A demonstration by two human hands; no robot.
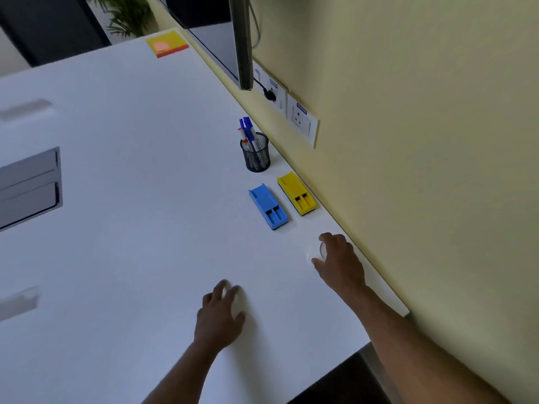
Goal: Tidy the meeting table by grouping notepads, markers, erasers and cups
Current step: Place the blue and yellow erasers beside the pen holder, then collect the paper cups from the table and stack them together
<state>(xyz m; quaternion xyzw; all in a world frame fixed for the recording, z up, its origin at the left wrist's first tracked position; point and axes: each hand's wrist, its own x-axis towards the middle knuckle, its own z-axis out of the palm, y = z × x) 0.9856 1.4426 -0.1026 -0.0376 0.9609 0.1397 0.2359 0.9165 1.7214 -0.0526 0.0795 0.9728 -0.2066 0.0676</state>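
Observation:
My right hand (pixel 339 259) is closed around a white cup (pixel 322 250) on the white table (pixel 145 228), close to the wall edge. My left hand (pixel 220 314) curls around a second white cup (pixel 238 302) nearer the front; it blends into the tabletop and is mostly hidden. Beyond my right hand lie a blue eraser (pixel 268 206) and a yellow eraser (pixel 296 193), side by side. A black mesh holder (pixel 256 156) with several markers (pixel 248 132) stands behind them. A yellow and orange notepad stack (pixel 166 44) sits at the far end.
A monitor (pixel 221 36) hangs over the table's right edge, with wall sockets (pixel 302 121) and a plugged cable below it. Grey cable hatches (pixel 29 188) are set into the table at the left. The yellow wall runs along the right side.

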